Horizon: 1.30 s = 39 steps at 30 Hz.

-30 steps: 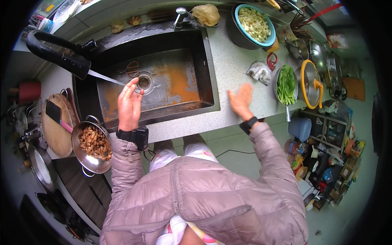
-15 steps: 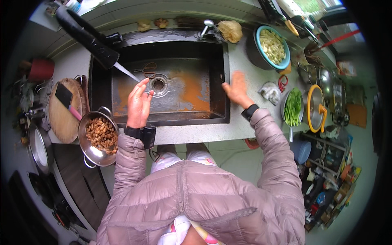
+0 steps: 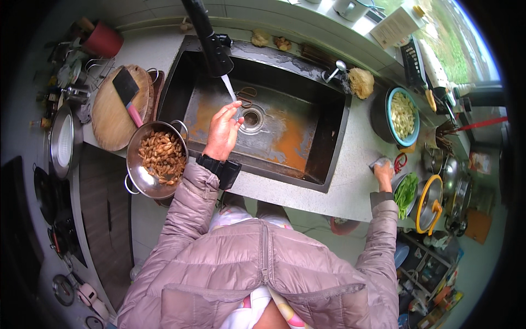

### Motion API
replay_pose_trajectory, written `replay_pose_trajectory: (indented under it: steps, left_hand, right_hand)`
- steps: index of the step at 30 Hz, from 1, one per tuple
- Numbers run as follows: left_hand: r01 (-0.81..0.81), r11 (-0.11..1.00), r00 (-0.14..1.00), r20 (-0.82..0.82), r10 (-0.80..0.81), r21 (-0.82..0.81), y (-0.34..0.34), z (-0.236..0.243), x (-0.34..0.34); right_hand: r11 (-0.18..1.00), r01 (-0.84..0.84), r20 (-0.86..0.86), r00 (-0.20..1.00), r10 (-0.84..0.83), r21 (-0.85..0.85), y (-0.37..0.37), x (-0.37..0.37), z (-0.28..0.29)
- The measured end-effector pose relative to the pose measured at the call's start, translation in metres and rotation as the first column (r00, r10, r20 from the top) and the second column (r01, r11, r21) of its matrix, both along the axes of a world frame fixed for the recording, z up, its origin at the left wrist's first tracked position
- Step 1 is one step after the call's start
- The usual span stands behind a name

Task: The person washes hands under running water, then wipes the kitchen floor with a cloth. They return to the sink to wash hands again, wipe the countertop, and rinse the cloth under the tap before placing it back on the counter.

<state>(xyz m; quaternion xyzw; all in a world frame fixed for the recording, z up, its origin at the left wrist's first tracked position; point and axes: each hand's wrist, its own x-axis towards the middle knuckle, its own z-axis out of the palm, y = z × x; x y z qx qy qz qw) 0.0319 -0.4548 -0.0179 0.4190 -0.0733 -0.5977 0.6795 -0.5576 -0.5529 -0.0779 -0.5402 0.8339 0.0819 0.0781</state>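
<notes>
My left hand (image 3: 223,131) is over the near side of the dark sink (image 3: 263,159), fingers stretched out and holding nothing. Its fingertips reach the white water stream (image 3: 228,89) falling from the black faucet (image 3: 211,46). Past them, on the sink floor, lie brown-handled scissors (image 3: 247,94) by the round drain (image 3: 252,119). On the counter at the right, my right hand (image 3: 384,174) has its fingers closed on a small crumpled plastic bag (image 3: 378,163), mostly covered by the hand. Close beside it are a red ring-shaped item (image 3: 401,160) and a bowl of green leaves (image 3: 406,193).
A metal colander (image 3: 133,164) of brown pieces overhangs the left counter edge. Behind it, a cleaver (image 3: 126,86) rests on a round board (image 3: 104,115). At right stand a blue-rimmed basin (image 3: 390,112) of pale chopped vegetables and a yellow-rimmed glass lid (image 3: 427,205).
My right hand has moved from beside the sink rightward and nearer, and has closed on the plastic bag. My left hand stays by the water. The whole view has turned and shifted.
</notes>
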Motion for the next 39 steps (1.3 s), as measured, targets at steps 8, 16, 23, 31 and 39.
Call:
replay_pose_trajectory:
  steps: [8, 16, 23, 31, 39]
  left_hand:
    - [-0.018, 1.000, 0.998, 0.056, 0.018, 0.008, 0.002, 0.010, -0.001]
    - [0.016, 1.000, 1.000, 0.023, -0.016, 0.012, 0.016, 0.013, -0.008]
    - [0.006, 0.999, 0.999, -0.032, -0.005, 0.032, 0.041, 0.012, -0.001]
    - [-0.014, 0.997, 0.997, -0.070, 0.019, 0.076, 0.056, 0.005, 0.014]
    - [-0.011, 0.996, 0.996, -0.088, 0.018, 0.084, 0.054, 0.002, 0.014]
  right_hand:
    - [0.886, -0.317, 0.238, 0.882, 0.406, -0.339, -0.022, 0.087, 0.022]
    - [0.779, -0.221, 0.602, 0.523, 0.603, -0.587, -0.078, 0.337, 0.034]
    - [0.766, -0.092, 0.435, 0.777, 0.455, -0.636, -0.150, 0.456, -0.018]
    - [0.609, -0.402, 0.534, 0.293, 0.793, -0.684, -0.172, 0.576, -0.038]
    - [0.778, -0.606, 0.975, 0.015, 0.222, -0.168, -0.171, 0.587, 0.008]
